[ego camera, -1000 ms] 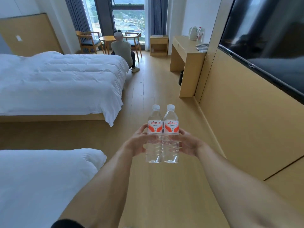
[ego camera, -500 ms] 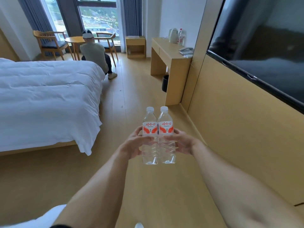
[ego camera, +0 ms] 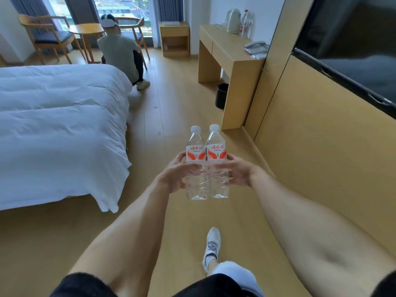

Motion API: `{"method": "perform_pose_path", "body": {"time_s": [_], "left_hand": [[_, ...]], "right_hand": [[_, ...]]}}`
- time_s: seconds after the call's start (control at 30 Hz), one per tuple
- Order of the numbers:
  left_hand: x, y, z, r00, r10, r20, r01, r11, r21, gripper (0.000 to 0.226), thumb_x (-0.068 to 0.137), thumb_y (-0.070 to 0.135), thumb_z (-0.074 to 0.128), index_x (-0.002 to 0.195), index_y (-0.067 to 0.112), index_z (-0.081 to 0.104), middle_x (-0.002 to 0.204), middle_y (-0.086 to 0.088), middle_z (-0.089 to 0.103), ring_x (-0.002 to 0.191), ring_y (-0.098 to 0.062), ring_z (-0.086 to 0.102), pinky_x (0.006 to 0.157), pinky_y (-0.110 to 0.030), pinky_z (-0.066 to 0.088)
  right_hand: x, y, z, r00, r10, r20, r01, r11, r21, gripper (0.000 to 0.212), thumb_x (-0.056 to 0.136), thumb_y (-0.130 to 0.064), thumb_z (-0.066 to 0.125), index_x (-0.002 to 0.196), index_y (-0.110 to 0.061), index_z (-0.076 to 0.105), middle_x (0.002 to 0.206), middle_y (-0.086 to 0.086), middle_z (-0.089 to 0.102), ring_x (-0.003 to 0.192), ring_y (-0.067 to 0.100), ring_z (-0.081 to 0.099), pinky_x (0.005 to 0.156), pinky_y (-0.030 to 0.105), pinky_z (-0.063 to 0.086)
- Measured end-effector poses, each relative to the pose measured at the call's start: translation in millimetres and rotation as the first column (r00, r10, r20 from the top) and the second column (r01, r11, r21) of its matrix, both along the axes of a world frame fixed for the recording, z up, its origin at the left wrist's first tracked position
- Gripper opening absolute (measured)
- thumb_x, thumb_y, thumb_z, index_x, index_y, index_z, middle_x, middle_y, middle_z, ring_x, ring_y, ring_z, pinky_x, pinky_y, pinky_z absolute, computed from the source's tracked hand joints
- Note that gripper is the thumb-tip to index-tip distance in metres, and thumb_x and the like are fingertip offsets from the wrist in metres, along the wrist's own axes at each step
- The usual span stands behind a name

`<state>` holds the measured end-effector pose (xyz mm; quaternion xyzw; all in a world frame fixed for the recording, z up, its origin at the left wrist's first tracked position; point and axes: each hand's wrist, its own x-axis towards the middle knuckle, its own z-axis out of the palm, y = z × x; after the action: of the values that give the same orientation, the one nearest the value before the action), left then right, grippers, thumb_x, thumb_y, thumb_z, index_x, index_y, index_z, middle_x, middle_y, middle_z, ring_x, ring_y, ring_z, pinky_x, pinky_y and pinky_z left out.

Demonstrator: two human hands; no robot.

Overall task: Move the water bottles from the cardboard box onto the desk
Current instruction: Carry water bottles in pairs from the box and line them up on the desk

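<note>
Two clear water bottles with white caps and red-and-white labels are held upright side by side, touching each other, above the wooden floor. My left hand (ego camera: 174,174) grips the left bottle (ego camera: 196,151) with fingers curled round its middle. My right hand (ego camera: 236,171) grips the right bottle (ego camera: 216,151) the same way. The wooden desk (ego camera: 229,52) stands ahead on the right against the wall, well beyond the bottles. No cardboard box is in view.
On the desk stand a kettle (ego camera: 233,20), another bottle (ego camera: 245,23) and a telephone (ego camera: 256,48). A black bin (ego camera: 221,95) sits under it. A white bed (ego camera: 60,125) fills the left. A person (ego camera: 120,52) crouches by the round table (ego camera: 85,31) and chairs. A TV (ego camera: 353,50) hangs at right.
I have walked forward along the aisle: the desk, the bed end and the crouching person are nearer. Both hands keep the same grip on the two bottles. My foot now shows below.
</note>
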<state>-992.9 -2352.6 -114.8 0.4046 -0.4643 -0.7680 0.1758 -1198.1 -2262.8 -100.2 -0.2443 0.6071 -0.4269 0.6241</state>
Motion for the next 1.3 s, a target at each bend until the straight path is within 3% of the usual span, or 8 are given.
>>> {"method": "perform_pose_path", "body": {"time_s": [0.3,0.47,0.63,0.77,1.1,1.3], "left_hand": [[-43,-161,2,0.993,0.114,0.037,-0.114,0.994,0.002,0.075,0.071,0.006,0.082,0.136,0.03,0.052,0.119,-0.012,0.071,0.11,-0.035,0.068,0.09,-0.069,0.05],[-67,-250,13,0.985,0.171,0.022,-0.171,0.985,-0.02,0.08,0.065,0.013,0.085,0.136,0.031,0.051,0.124,-0.013,0.068,0.108,-0.034,0.069,0.088,-0.067,0.053],[-85,-327,9,0.982,0.189,0.025,-0.188,0.982,-0.005,0.081,0.066,0.014,0.086,0.136,0.03,0.05,0.124,-0.013,0.067,0.109,-0.034,0.069,0.086,-0.066,0.054],[-98,-400,-1,0.986,0.165,0.035,-0.166,0.986,0.007,0.077,0.074,0.008,0.085,0.138,0.029,0.048,0.125,-0.013,0.067,0.111,-0.035,0.068,0.091,-0.069,0.051],[-135,-636,1,1.0,0.003,0.017,-0.003,1.0,-0.01,0.068,0.076,0.003,0.082,0.133,0.028,0.054,0.121,-0.013,0.07,0.105,-0.034,0.071,0.084,-0.065,0.055],[-169,-747,12,0.993,-0.114,0.03,0.114,0.993,-0.01,0.066,0.079,0.002,0.08,0.134,0.027,0.053,0.121,-0.012,0.071,0.108,-0.034,0.07,0.085,-0.069,0.053]], "right_hand": [[-50,-182,-15,0.993,0.105,0.054,-0.105,0.994,0.012,0.063,0.082,-0.006,0.075,0.139,-0.019,0.05,0.132,0.016,0.064,0.121,0.042,0.06,0.102,0.063,0.046],[-78,-282,-7,0.985,0.158,0.067,-0.158,0.987,-0.006,0.061,0.085,-0.007,0.073,0.14,-0.018,0.049,0.133,0.016,0.063,0.113,0.038,0.063,0.096,0.056,0.052],[-97,-362,-8,0.983,0.167,0.072,-0.168,0.986,0.01,0.06,0.086,-0.007,0.073,0.14,-0.018,0.049,0.133,0.016,0.063,0.123,0.041,0.059,0.1,0.06,0.048],[-108,-429,-11,0.985,0.161,0.058,-0.163,0.987,0.019,0.062,0.084,-0.007,0.074,0.139,-0.018,0.048,0.132,0.016,0.063,0.121,0.04,0.06,0.099,0.059,0.049],[-131,-627,-6,1.0,-0.009,0.028,0.008,1.0,0.02,0.057,0.084,-0.009,0.076,0.134,-0.026,0.053,0.126,0.012,0.066,0.114,0.035,0.064,0.088,0.052,0.054],[-152,-718,-1,0.992,-0.123,0.025,0.122,0.992,0.019,0.061,0.084,-0.009,0.076,0.137,-0.023,0.052,0.128,0.012,0.066,0.116,0.035,0.063,0.095,0.055,0.051]]}}
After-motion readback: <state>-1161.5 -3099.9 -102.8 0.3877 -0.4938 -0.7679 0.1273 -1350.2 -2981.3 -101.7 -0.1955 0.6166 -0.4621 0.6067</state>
